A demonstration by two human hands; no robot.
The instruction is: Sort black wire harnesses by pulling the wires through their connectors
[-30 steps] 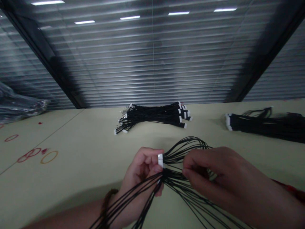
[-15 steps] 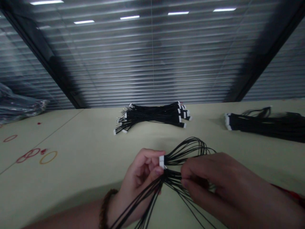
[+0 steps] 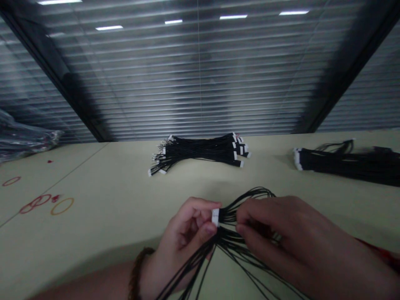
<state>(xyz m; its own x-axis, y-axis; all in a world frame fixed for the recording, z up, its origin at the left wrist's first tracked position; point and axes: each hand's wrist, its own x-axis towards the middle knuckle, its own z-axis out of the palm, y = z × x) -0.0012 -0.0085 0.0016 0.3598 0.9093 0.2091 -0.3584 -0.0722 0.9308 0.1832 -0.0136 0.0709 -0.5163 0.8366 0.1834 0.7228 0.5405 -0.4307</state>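
My left hand (image 3: 187,233) pinches a white connector (image 3: 215,217) between thumb and fingers, low in the centre of the view. Thin black wires (image 3: 229,214) run out of the connector's right side and loop to the right. A second bunch of black wires (image 3: 200,254) passes under the left thumb and fans out toward the bottom. My right hand (image 3: 281,237) is closed just right of the connector, its thumb and forefinger pinched among the wires; the exact piece between its fingertips is too small to make out.
Behind the hands lies a bundle of black cables (image 3: 200,148) with white connectors. Another black cable bundle (image 3: 343,164) is at the right. Red rings and a yellow ring (image 3: 62,206) lie at the left, near a clear plastic bag (image 3: 25,135). Window blinds (image 3: 200,75) rise behind the table.
The connector and left fingertips have shifted slightly right and down. My right fingertips have moved slightly up, nearer the level of the connector, and the looped wires sit lower.
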